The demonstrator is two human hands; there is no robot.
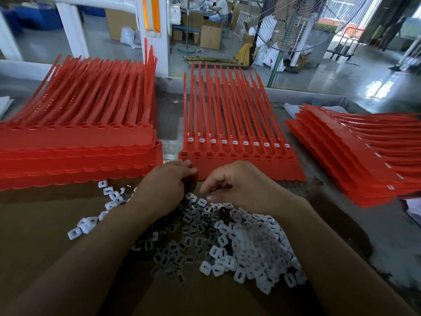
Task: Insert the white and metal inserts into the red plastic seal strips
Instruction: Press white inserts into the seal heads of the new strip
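The person's 2 forearms reach out over a heap of inserts (239, 242), small white squares with a slot, some showing dark metal, spilled across a brown cardboard sheet (45, 224) on the grey table (376, 224).

The left hand (168, 185) has its fingers curled, and the tips pinch the near left corner of the middle sheet (239, 167) of red strips. That sheet lies flat just beyond the heap, its long tails pointing away from the person. A row of 10 white inserts sits in sockets across it, and just nearer runs a row of sockets with nothing in them.

The right hand (237, 185) hangs knuckles up above the far edge of the heap, beside the left hand but apart from it. Its fingers are bent down with the thumb close against them. I cannot tell if an insert is caught between them.

To the left stands a tall left stack (79, 151) of red sheets, its tails fanning upward. To the right lies a right stack (355, 156), turned sideways, with white inserts showing along one edge.

Past the table are a big fan (296, 23), cardboard boxes (210, 37) and a worker (222, 5) far off.
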